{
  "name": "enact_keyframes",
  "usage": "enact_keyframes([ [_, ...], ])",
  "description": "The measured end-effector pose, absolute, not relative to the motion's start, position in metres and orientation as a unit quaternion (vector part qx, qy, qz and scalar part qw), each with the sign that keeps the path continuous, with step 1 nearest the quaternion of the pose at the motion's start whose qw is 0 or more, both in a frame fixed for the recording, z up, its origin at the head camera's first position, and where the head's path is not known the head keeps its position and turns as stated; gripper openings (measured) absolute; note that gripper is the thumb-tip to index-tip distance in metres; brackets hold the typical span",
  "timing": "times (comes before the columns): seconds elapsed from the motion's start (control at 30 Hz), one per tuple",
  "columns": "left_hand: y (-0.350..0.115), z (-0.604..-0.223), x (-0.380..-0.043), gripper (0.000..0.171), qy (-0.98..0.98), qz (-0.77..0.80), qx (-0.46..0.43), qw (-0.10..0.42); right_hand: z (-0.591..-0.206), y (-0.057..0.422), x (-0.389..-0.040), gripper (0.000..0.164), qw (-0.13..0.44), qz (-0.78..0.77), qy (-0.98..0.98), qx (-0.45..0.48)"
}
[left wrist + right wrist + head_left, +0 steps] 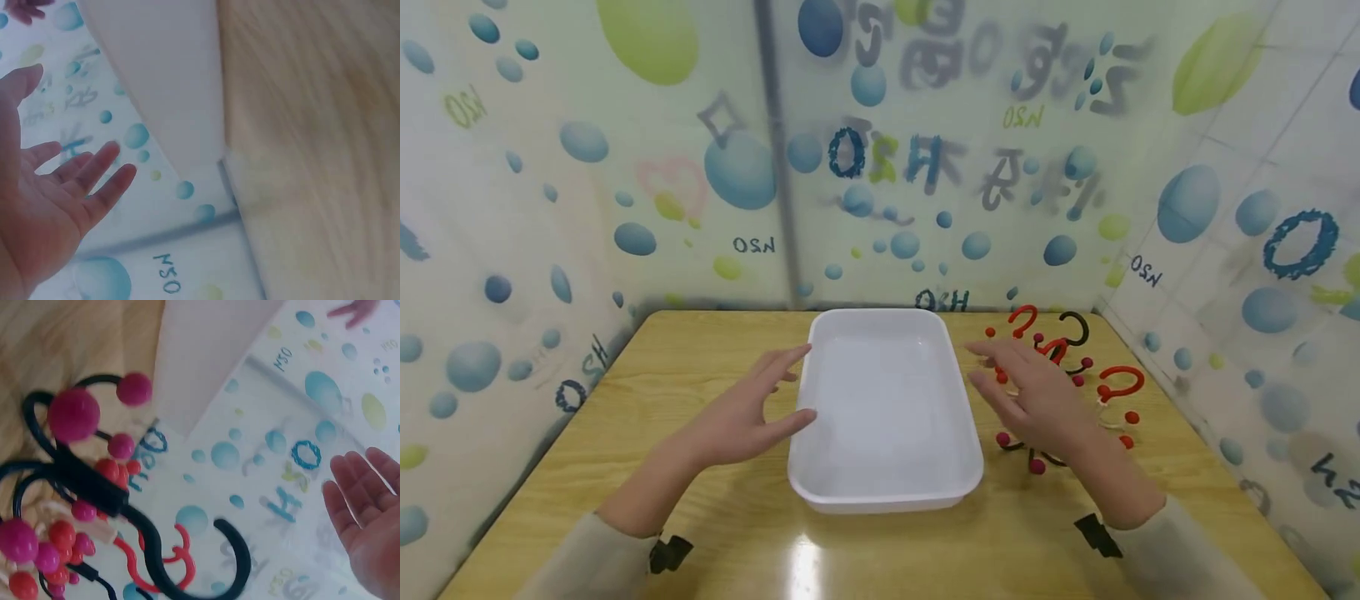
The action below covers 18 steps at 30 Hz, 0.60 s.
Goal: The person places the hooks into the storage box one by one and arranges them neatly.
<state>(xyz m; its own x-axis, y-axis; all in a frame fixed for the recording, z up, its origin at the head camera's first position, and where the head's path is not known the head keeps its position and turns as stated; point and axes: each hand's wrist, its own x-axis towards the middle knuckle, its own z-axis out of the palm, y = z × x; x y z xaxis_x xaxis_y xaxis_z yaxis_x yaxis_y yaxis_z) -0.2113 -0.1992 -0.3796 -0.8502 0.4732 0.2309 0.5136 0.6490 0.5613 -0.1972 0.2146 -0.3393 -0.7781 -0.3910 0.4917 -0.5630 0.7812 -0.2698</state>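
On the wooden table (700,358) sits a white tray (887,400), mid-view. The left hand (745,417) at its nine o'clock and right hand (1037,392) at three have straightened, ungrasping fingers; rim contact is hard to judge. Only the right-wrist view plainly shows a black hook's (90,484) thick stem, magenta balls (74,415) around it.

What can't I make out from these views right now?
Head: parts of the hooked pieces, hidden behind the right hand.
Left wrist: inside of the white tray, hidden by its wall.
Right wrist: some hooked pieces, cut off by the left and bottom edges.
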Motion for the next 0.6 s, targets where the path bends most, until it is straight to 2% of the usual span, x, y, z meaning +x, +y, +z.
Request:
enact_keyframes([
  [0.1,-0.209,-0.384,-0.209,0.089,-0.911,-0.32,-0.26,-0.001,-0.333,0.229,-0.198,0.031,0.259,0.207,-0.908,0.255],
  [0.2,-0.217,-0.389,-0.206,0.093,-0.911,-0.321,-0.255,-0.051,-0.329,0.245,-0.2,0.021,0.27,0.219,-0.907,0.239],
  [0.4,-0.225,-0.396,-0.202,0.097,-0.905,-0.312,-0.26,-0.126,-0.327,0.279,-0.203,0.017,0.199,0.241,-0.928,0.2],
  [0.6,-0.225,-0.406,-0.201,0.103,-0.895,-0.322,-0.273,-0.142,-0.324,0.312,-0.202,0.025,0.114,0.223,-0.952,0.174],
])
